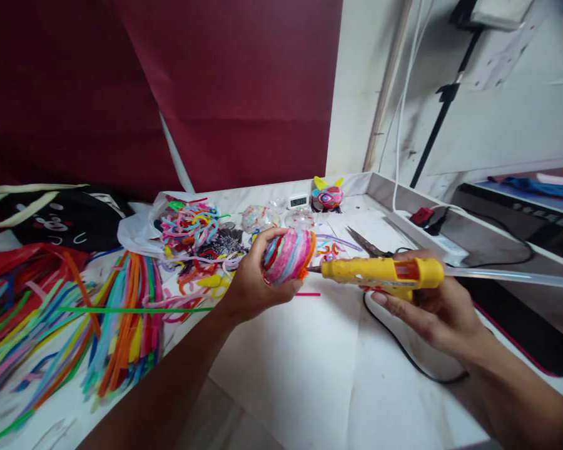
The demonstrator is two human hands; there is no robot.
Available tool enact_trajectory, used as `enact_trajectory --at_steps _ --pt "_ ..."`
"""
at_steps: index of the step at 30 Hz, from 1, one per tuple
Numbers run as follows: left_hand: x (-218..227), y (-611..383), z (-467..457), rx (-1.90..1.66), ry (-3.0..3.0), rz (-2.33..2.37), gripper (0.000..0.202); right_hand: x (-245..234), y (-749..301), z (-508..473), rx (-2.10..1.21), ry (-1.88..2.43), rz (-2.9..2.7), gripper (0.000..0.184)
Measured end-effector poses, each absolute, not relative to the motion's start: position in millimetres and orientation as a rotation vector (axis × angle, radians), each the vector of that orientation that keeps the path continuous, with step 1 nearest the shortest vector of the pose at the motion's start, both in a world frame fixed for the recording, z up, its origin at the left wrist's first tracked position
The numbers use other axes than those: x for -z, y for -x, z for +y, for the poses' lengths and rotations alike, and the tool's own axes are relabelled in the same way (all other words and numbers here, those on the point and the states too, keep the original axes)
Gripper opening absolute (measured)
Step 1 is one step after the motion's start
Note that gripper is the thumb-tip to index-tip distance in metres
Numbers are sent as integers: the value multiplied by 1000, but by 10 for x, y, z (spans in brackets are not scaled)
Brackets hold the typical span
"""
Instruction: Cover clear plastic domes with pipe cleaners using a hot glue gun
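My left hand (pixel 251 281) is closed around a ball wrapped in pink and multicoloured pipe cleaners (pixel 287 255), held above the white table (pixel 319 369). My right hand (pixel 431 306) grips a yellow hot glue gun (pixel 380 274) with a clear glue stick (pixel 511 278) sticking out of its back. The gun's metal nozzle touches the right side of the ball, near an orange strand.
Loose pipe cleaners (pixel 65 325) lie spread at the left, with a tangled heap (pixel 192 231) behind. Scissors (pixel 368 245), a small digital clock (pixel 298 201), a finished colourful figure (pixel 327 195), clear balls (pixel 258 217), a black bag (pixel 60 219), a power strip (pixel 443 240) and a black cord (pixel 403 350) surround the work spot.
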State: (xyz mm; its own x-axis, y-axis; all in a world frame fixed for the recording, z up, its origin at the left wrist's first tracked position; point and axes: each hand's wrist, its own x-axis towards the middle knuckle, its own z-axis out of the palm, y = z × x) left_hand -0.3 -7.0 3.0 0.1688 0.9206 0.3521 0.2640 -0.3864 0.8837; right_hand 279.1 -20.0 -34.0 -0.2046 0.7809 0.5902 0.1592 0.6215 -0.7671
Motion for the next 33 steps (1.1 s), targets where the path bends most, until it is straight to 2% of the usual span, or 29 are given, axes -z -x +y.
enact_trajectory --at_steps 6,17,33 --pt "-33 8 -81 -1232 -1770 1130 75 286 -2788 -216 -511 778 -1760 39" --pt "-8 24 -70 -1228 -1776 1119 76 273 -2790 -247 -649 795 -1765 42" --pt "-34 -6 -82 -1227 -1748 1133 75 267 -2809 -247 -557 792 -1844 36"
